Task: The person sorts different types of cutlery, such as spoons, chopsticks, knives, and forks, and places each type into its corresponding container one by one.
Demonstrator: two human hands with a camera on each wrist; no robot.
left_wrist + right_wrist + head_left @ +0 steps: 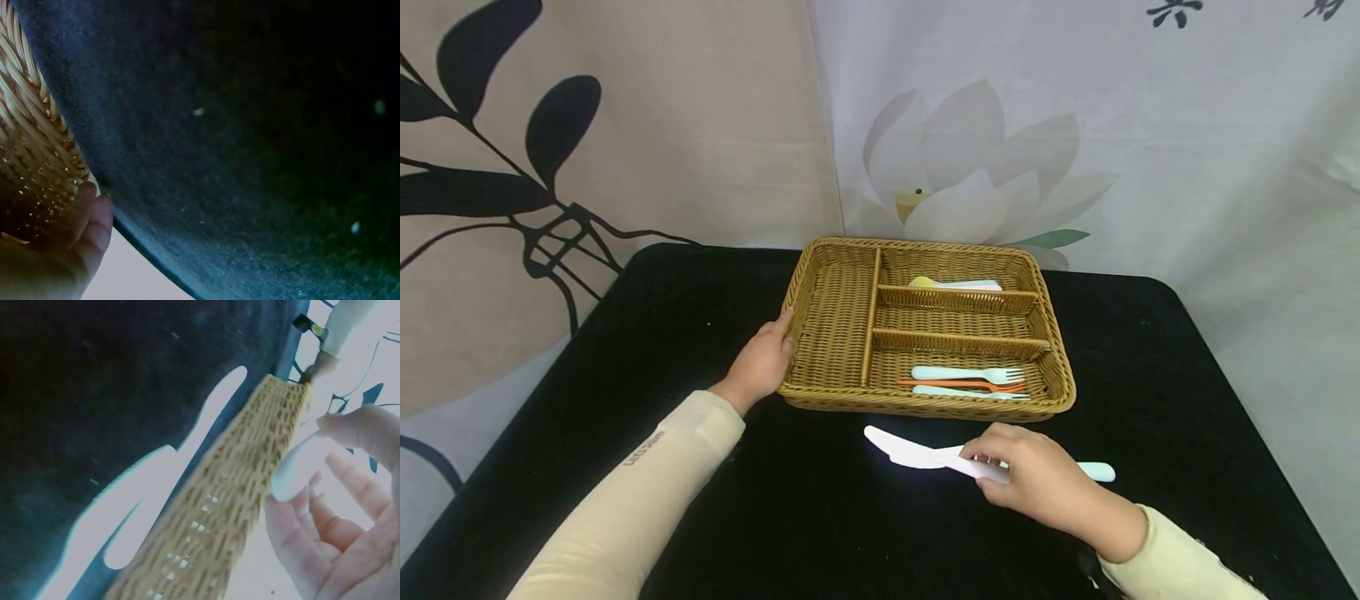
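My left hand (765, 358) rests against the left side of a woven wicker tray (832, 398); in the left wrist view its fingers (94, 234) lie along the outer wall, fairly straight. In front of the tray, my right hand (1037, 475) grips a white plastic knife (906, 448). Two white blades overlap left of that hand, and a mint handle (1097, 472) sticks out on its other side. The right wrist view has thumb and fingers pinching a pale rounded end (300, 469); which utensil it belongs to cannot be told. Two pale knives (209, 415) lie beside the tray there.
Mint forks (951, 373) and an orange fork (943, 384) lie in the tray's front right compartment. A yellow spoon (922, 282) and white handles are in the back right one. Black cloth (820, 517) covers the table; a printed curtain (722, 125) hangs behind.
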